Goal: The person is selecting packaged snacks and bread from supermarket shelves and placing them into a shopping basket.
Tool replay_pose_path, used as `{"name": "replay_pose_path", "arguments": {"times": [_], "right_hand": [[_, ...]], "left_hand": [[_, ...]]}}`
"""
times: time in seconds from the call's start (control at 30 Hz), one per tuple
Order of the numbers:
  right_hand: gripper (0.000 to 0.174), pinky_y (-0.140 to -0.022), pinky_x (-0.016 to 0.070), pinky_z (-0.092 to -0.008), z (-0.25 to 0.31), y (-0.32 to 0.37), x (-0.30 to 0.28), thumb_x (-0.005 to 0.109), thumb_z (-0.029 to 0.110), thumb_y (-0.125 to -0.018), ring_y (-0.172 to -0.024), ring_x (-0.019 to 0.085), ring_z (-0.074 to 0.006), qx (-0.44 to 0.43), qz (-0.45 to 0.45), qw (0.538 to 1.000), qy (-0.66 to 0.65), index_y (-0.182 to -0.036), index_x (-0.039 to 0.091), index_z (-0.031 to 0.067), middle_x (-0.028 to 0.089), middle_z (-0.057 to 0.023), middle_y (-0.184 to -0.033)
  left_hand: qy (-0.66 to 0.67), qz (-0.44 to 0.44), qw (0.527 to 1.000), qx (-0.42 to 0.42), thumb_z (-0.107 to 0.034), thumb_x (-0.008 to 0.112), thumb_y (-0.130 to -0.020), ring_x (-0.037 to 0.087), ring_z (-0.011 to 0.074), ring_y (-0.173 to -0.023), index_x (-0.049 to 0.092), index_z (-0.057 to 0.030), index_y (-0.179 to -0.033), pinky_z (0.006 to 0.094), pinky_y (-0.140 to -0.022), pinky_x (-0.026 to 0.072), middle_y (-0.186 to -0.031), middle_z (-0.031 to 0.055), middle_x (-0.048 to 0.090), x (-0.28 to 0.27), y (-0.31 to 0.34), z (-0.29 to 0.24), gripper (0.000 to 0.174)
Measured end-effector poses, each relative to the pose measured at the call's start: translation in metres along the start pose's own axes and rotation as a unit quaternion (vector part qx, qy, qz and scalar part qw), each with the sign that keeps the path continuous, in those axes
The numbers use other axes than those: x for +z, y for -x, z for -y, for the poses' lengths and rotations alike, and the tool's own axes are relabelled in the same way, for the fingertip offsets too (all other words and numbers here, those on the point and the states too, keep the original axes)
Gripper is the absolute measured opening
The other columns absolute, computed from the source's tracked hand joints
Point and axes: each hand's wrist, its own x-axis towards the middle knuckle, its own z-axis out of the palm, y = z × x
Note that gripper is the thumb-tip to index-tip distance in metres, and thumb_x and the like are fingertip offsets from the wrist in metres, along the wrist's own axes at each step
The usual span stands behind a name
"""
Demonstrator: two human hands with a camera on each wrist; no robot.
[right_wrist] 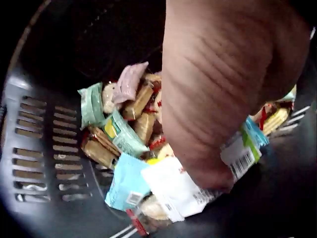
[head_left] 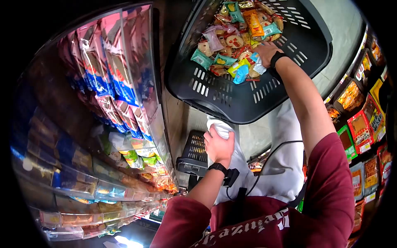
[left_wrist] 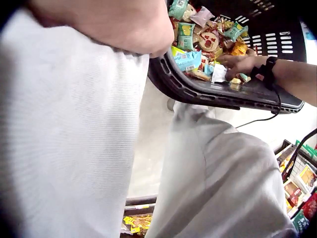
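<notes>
A black shopping basket (head_left: 231, 109) holds a heap of small wrapped snacks (head_left: 234, 41). My right hand (head_left: 269, 54) reaches down into it, over the near right part of the heap. In the right wrist view its thumb side overlaps a white snack packet (right_wrist: 173, 188), beside a light blue packet (right_wrist: 128, 181). The fingertips are hidden there, and I cannot tell whether they pinch a packet. My left hand (head_left: 219, 145) rests on the knee of the light trousers (head_left: 285, 165), outside the basket. Only part of the left hand (left_wrist: 119, 25) shows in the left wrist view.
A shelf rack with clear panels and pink-and-blue snack bags (head_left: 118, 62) stands close on the left. Racks of red and green snack packs (head_left: 359, 128) line the right. A smaller black basket (head_left: 194, 153) sits low beside the left leg. A black cable (head_left: 269, 159) crosses the lap.
</notes>
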Motion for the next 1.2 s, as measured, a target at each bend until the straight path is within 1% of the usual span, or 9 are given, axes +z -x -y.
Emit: {"name": "replay_pose_path", "arguments": {"times": [0.2,0.33,0.4,0.43,0.73,0.77,1.0,1.1,1.2], "right_hand": [[0.1,-0.121,0.0182,-0.0578,0.023,-0.002,-0.008,0.095,0.039,-0.057,-0.152,0.027,-0.0361,0.078,0.038,0.993,0.076,-0.148,0.057,0.0229,0.041,-0.0151,-0.16],[0.099,-0.119,0.0161,-0.0619,0.038,0.0,-0.002,0.084,0.062,-0.067,-0.151,0.027,-0.0357,0.076,0.033,0.988,0.13,-0.152,0.051,0.0252,0.041,-0.0144,-0.16],[0.1,-0.122,0.0125,-0.0629,0.038,-0.004,0.001,0.077,0.067,-0.073,-0.154,0.024,-0.0388,0.094,0.078,0.992,0.012,-0.156,0.044,0.0226,0.034,-0.0164,-0.164],[0.101,-0.121,0.0205,-0.0628,0.037,-0.002,0.005,0.077,0.07,-0.073,-0.153,0.028,-0.0399,0.102,0.057,0.993,0.007,-0.156,0.044,0.0223,0.036,-0.0169,-0.163],[0.101,-0.113,0.0397,-0.0552,0.031,-0.016,0.015,0.079,0.063,-0.07,-0.15,0.032,-0.0399,0.077,0.082,0.993,0.025,-0.152,0.049,0.0132,0.052,-0.0164,-0.15],[0.094,-0.109,0.045,-0.053,0.031,-0.021,0.021,0.082,0.055,-0.066,-0.143,0.043,-0.0381,0.086,0.083,0.993,-0.023,-0.144,0.057,0.0089,0.059,-0.0173,-0.141],[0.094,-0.105,0.0507,-0.0502,0.037,-0.012,0.021,0.09,0.049,-0.058,-0.132,0.057,-0.0378,0.047,0.104,0.993,-0.034,-0.138,0.064,0.0087,0.061,-0.0185,-0.143],[0.075,-0.099,0.0549,-0.0441,0.044,-0.003,0.002,0.092,0.048,-0.055,-0.132,0.057,-0.036,0.009,0.282,0.958,-0.044,-0.116,0.077,0.0081,0.068,-0.0173,-0.134],[0.101,-0.102,0.0515,-0.0483,0.056,0.03,-0.002,0.091,0.042,-0.054,-0.133,0.054,-0.0409,0.003,0.2,0.98,0.003,-0.142,0.056,0.0059,0.061,-0.0199,-0.14]], "left_hand": [[0.003,0.006,1.0,0.001,-0.047,0.071,-0.079,0.055,0.0436,-0.12,0.049,-0.0081,-0.142,0.0536,-0.1,0.0481,-0.126,0.0229,0.055,-0.009,-0.005,0.0,0.077],[-0.001,0.008,1.0,0.0,-0.047,0.071,-0.08,0.055,0.0433,-0.12,0.049,-0.0078,-0.141,0.053,-0.1,0.0481,-0.127,0.023,0.055,-0.011,-0.006,0.0,0.076],[-0.002,0.01,1.0,0.003,-0.047,0.071,-0.08,0.055,0.0433,-0.121,0.05,-0.0077,-0.141,0.0528,-0.1,0.0482,-0.127,0.0229,0.055,-0.006,-0.007,0.004,0.075],[-0.008,0.006,1.0,0.004,-0.047,0.07,-0.08,0.055,0.0433,-0.121,0.05,-0.0076,-0.14,0.0526,-0.101,0.0482,-0.127,0.0228,0.055,-0.001,-0.007,0.008,0.075],[-0.02,0.003,1.0,0.009,-0.046,0.069,-0.08,0.056,0.0434,-0.115,0.05,-0.0071,-0.139,0.0518,-0.1,0.0471,-0.124,0.0225,0.055,0.01,-0.002,0.014,0.073],[-0.021,-0.001,1.0,0.007,-0.046,0.069,-0.08,0.056,0.0434,-0.114,0.05,-0.0071,-0.139,0.0518,-0.1,0.0471,-0.123,0.0224,0.055,0.01,-0.002,0.013,0.073],[-0.013,-0.023,1.0,-0.004,-0.046,0.069,-0.08,0.057,0.0434,-0.114,0.051,-0.0072,-0.138,0.0525,-0.099,0.0478,-0.123,0.0219,0.056,0.018,-0.004,0.019,0.072],[-0.008,-0.018,1.0,-0.018,-0.047,0.069,-0.079,0.057,0.0436,-0.116,0.052,-0.0081,-0.139,0.054,-0.097,0.0492,-0.124,0.0219,0.056,0.013,-0.006,0.017,0.073],[-0.014,-0.02,0.999,-0.022,-0.048,0.069,-0.08,0.057,0.0435,-0.116,0.051,-0.008,-0.139,0.0537,-0.098,0.0487,-0.125,0.0223,0.056,0.015,-0.008,0.017,0.073]]}}
